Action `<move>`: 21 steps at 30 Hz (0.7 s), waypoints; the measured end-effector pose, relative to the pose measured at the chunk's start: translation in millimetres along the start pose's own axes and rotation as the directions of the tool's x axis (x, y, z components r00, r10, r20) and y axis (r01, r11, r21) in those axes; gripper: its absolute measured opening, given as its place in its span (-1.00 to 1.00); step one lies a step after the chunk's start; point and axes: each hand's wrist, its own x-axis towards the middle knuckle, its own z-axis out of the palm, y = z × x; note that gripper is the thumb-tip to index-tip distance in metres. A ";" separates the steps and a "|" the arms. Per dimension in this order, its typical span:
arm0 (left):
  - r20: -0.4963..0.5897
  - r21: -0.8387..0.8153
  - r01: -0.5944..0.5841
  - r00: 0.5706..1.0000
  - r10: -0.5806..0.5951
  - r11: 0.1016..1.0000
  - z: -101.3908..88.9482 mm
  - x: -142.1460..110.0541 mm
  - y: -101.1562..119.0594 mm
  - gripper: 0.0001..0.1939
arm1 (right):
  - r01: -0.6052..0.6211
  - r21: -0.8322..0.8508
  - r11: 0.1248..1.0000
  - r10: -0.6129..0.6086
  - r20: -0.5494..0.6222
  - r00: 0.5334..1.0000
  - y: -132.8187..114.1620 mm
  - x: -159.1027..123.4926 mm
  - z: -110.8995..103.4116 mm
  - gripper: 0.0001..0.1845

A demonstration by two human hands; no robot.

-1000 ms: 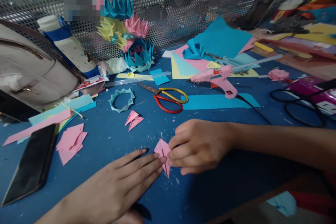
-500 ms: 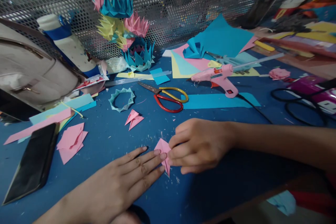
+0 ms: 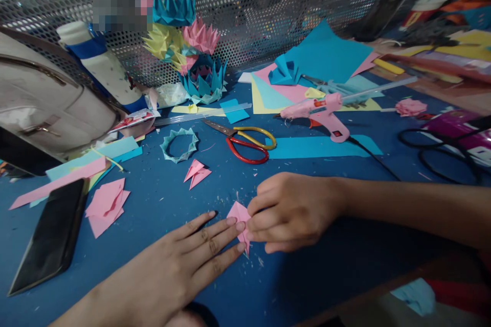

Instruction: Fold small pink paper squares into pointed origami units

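A small folded piece of pink paper point(image 3: 238, 210) lies on the blue tabletop between my hands. My left hand point(image 3: 172, 265) is laid flat with fingers stretched out, and its fingertips press on the paper's left side. With curled fingers, my right hand point(image 3: 289, 214) grips the paper's right edge; the thumb is mostly hidden. Just beyond sits a finished pink folded piece point(image 3: 197, 173). Farther back are a pale teal paper ring point(image 3: 178, 145) with points and scissors point(image 3: 245, 143) with one red and one yellow handle.
A phone point(image 3: 49, 235) and pink paper squares point(image 3: 106, 207) lie at left, near a bag point(image 3: 57, 92) and bottle point(image 3: 102, 66). Behind stands a stack of folded paper crowns point(image 3: 201, 76). A pink glue gun point(image 3: 322, 111) rests by a blue strip point(image 3: 307, 147); its cable runs right.
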 end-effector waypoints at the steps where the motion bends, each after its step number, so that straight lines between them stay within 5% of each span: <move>1: -0.004 -0.013 0.001 1.000 -0.001 1.000 0.2 0.0 0.1 -0.12 | -0.001 0.000 1.000 0.001 -0.001 1.000 -0.1 0.2 0.0 -0.73; 21: 0.009 -0.068 0.025 1.000 -0.024 0.997 0.5 1.2 1.3 -0.13 | 0.000 0.016 1.000 0.000 -0.002 1.000 0.5 0.8 0.7 -0.74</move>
